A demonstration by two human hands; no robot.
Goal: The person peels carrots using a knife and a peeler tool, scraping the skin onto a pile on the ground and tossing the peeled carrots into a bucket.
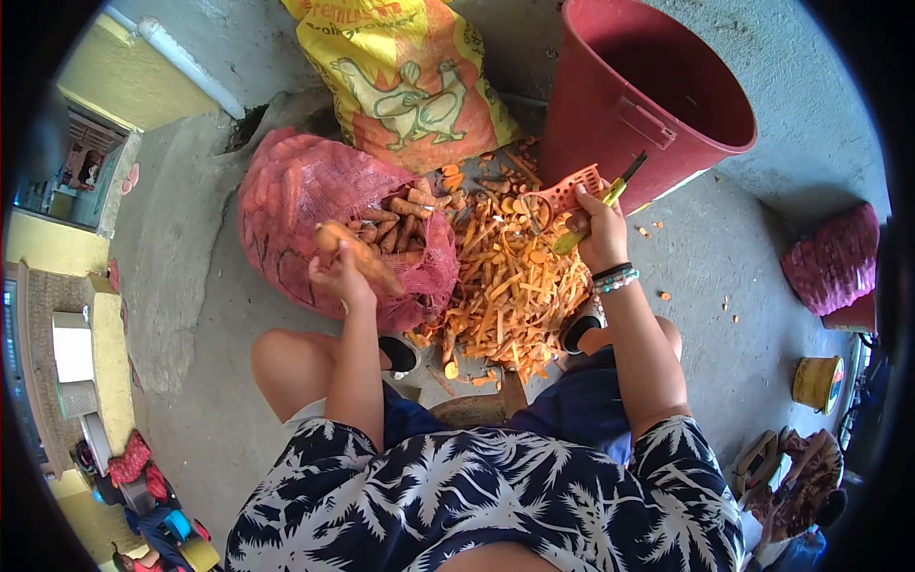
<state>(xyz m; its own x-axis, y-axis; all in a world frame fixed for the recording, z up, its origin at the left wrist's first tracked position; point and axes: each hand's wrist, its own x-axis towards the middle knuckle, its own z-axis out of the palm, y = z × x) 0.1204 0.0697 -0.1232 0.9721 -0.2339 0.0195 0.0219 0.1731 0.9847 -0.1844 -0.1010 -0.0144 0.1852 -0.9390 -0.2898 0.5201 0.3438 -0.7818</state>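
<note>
At nine o'clock off the peelings (524,286), left hand (345,279) grips carrot (334,236) mid-length, seemingly for balance; right hand (602,234), two o'clock, grips yellow-green tool (617,190).

- Left hand (341,278) holds a carrot (357,255).
- Right hand (602,234) (bracelets (615,279) at the wrist) grips a yellow tool (617,191).
- Peelings (519,300) lie beside a net sack (291,214) of carrots (405,231).

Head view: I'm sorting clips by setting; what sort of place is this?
Probably an informal vegetable-peeling spot: a mesh sack of carrots, a heap of peelings and a red bin on concrete.
</note>
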